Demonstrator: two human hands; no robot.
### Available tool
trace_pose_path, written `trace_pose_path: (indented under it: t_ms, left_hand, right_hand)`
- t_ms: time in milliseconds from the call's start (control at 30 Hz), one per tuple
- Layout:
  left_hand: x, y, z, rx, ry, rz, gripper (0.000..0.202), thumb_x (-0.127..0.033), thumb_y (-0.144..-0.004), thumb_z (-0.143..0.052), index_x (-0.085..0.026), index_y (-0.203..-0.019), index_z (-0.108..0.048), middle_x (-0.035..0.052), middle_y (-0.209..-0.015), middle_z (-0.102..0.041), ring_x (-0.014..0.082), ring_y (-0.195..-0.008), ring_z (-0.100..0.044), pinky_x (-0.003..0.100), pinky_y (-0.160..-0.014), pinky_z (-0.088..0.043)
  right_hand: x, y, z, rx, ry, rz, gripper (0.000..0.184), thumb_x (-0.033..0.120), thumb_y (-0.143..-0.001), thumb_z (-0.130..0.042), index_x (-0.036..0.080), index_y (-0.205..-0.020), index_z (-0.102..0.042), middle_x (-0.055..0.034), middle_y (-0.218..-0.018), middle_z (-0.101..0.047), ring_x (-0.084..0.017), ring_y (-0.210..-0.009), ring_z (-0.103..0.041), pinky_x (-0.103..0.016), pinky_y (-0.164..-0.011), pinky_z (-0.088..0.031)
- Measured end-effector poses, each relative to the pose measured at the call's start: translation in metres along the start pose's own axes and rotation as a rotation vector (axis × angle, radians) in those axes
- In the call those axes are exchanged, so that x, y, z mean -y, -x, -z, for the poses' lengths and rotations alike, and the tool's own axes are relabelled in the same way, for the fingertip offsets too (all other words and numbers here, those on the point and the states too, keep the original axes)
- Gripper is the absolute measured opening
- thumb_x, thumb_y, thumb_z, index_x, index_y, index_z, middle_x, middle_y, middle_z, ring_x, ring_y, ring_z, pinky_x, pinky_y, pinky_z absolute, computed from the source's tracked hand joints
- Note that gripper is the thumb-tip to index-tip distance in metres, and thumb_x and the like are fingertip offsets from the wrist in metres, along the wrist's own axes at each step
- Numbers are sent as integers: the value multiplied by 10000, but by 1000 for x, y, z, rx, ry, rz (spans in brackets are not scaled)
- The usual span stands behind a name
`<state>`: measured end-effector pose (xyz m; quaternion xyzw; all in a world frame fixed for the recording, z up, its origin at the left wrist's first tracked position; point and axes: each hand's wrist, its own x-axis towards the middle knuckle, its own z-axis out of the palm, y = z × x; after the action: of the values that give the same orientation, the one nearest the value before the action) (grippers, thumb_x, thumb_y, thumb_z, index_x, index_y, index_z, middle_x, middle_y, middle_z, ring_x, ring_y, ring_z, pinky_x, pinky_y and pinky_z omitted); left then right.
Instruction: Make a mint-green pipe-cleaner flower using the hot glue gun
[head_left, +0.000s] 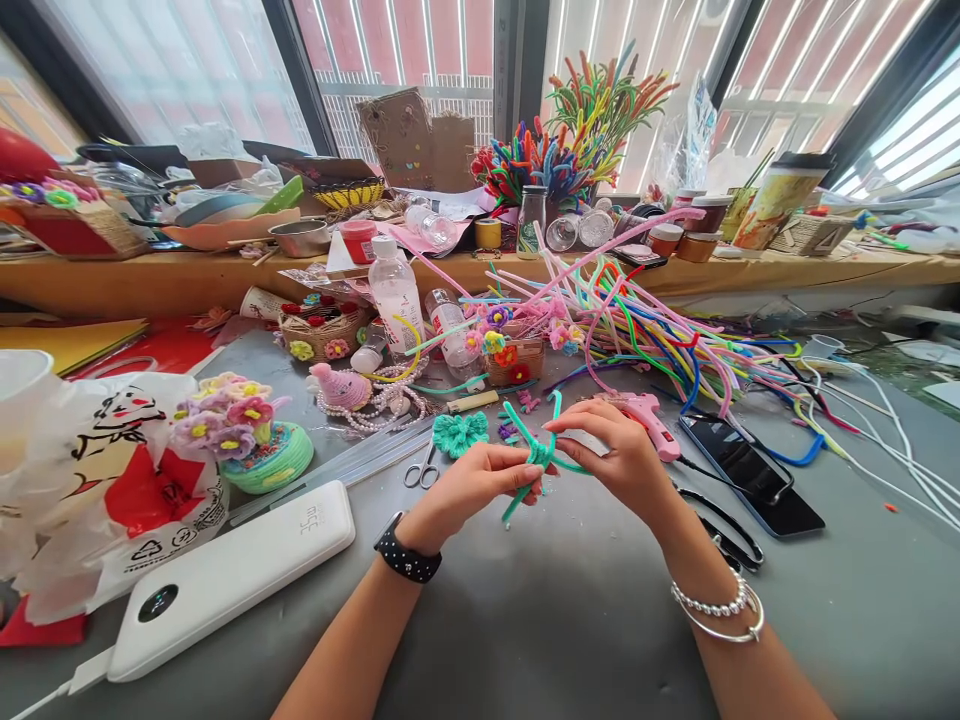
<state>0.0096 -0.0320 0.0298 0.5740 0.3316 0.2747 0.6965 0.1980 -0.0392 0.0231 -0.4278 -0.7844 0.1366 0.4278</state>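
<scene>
Between my two hands is a bundle of green pipe cleaners [537, 450], twisted together at the middle with loose ends sticking out. My left hand [480, 480] pinches the twisted middle between thumb and fingers. On the other side, my right hand [607, 445] is closed on one of the green strands, thumb and forefinger close together. A finished-looking green pipe cleaner flower [459, 435] lies just beyond my left hand. Beside it rests a pair of scissors [421, 470], partly hidden. A pink glue gun [651, 422] lies behind my right hand.
A white power bank [232, 580] lies at left, near a potted flower craft [255, 440]. At right are a black phone [750, 475] and white cables [900, 430]. Loose colored pipe cleaners [675, 335] spread across the back. A bottle [394, 290] stands before the wooden ledge [225, 283].
</scene>
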Motion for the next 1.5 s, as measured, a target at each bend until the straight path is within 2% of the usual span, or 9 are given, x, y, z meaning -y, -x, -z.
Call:
trace_pose_path:
  t_ms: [233, 400, 533, 700, 800, 933, 1200, 1333, 1500]
  left_hand:
    - [1, 1, -1, 71, -33, -34, 233, -364, -710, -601, -144, -661, -659, 42, -654, -605, 140, -654, -545, 251, -680, -440]
    - [3, 1, -1, 80, -88, -112, 213, -333, -726, -589, -148, -656, -669, 52, -663, -640, 159, -668, -569, 259, -673, -438]
    - [4, 1, -3, -34, -59, -157, 209, -313, -722, -600, -144, -620, -668, 46, -642, -637, 156, -658, -566, 263, -672, -435]
    - [5, -1, -8, -172, 215, -239, 188, -318, -711, -620, -145, -649, -661, 26, -642, -607, 128, -640, -545, 249, -662, -443]
    - [5, -3, -9, -260, 331, -257, 186, -321, -696, -638, -141, -648, -646, 14, -627, -578, 102, -610, -517, 222, -629, -441]
    - [5, -5, -6, -411, 316, -259, 183, -317, -666, -660, -135, -650, -644, 14, -637, -583, 104, -620, -518, 219, -631, -444]
    - [10, -8, 3, -592, -72, -322, 234, -353, -717, -598, -137, -665, -673, 18, -636, -644, 121, -624, -547, 211, -586, -429]
    - [13, -8, 4, -737, -221, -311, 255, -379, -700, -601, -139, -725, -686, 31, -658, -670, 156, -634, -584, 237, -580, -454]
    - [18, -8, 1, -827, -521, -427, 203, -314, -739, -570, -153, -737, -695, 34, -706, -694, 147, -636, -597, 238, -635, -456]
  right_hand:
    - [3, -2, -2, -34, -47, -11, 138, 295, -791, -552, 251, -784, -682, -48, -855, -598, -182, -849, -553, -327, -753, -452]
    - [0, -3, -8, 130, -284, -102, 163, 317, -793, -538, 211, -743, -651, -26, -738, -622, -152, -708, -573, -284, -664, -459]
    - [-6, -2, -17, 166, -457, -230, 188, 354, -779, -539, 192, -726, -619, -6, -691, -606, -138, -665, -562, -260, -622, -452]
    - [-3, -1, -30, 147, -552, -343, 177, 343, -770, -551, 185, -728, -617, 2, -697, -616, -130, -661, -563, -245, -629, -450]
    - [3, -1, -34, 190, -498, -327, 200, 330, -802, -510, 183, -729, -624, 7, -651, -601, -120, -618, -552, -231, -600, -442]
    - [7, -1, -31, 177, -227, -183, 214, 295, -838, -466, 190, -747, -628, 4, -621, -576, -120, -590, -522, -232, -588, -420]
    - [9, 3, -27, 199, 229, 6, 188, 146, -843, -420, 144, -817, -606, -39, -672, -547, -153, -630, -501, -252, -569, -392]
    - [11, 4, -27, 173, 260, 43, 185, 135, -849, -400, 145, -877, -584, -44, -699, -554, -157, -657, -515, -253, -589, -405]
    - [13, 4, -28, 235, 284, 92, 167, 116, -843, -400, 144, -800, -558, -44, -694, -551, -154, -641, -501, -254, -569, -398]
